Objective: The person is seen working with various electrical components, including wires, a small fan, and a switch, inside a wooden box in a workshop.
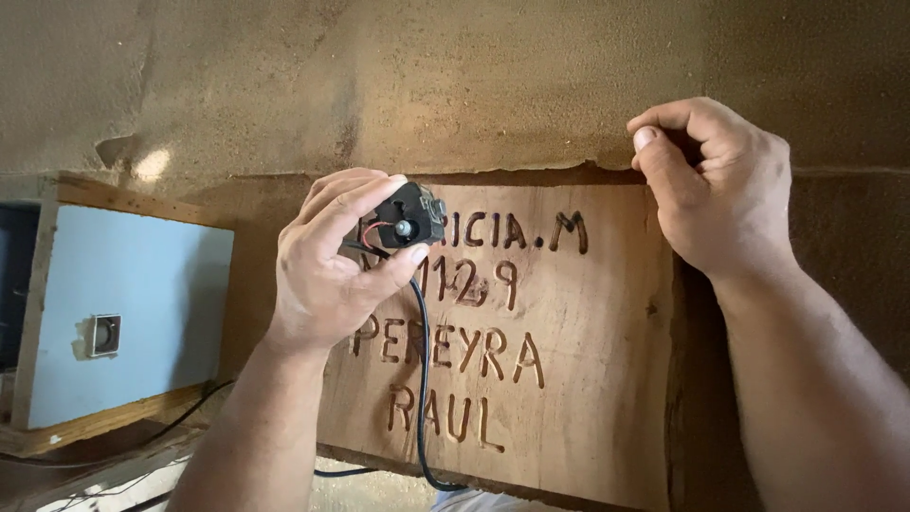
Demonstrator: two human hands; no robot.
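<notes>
Two bare hands work at a carved wooden board (pixel 559 379) standing against a sandy wall. Left hand (pixel 327 270) grips a small black corded tool (pixel 409 216) against the board's lettering. Right hand (pixel 716 185), loosely clenched and holding nothing visible, rests at the board's upper right corner.

Two bare forearms enter from the lower edge, ending in the left hand (pixel 327 275) and the right hand (pixel 720 185); no sleeves, gloves, rings or wristwatch visible; fine hair on both forearms; short, unpainted thumbnail on the right hand
</notes>
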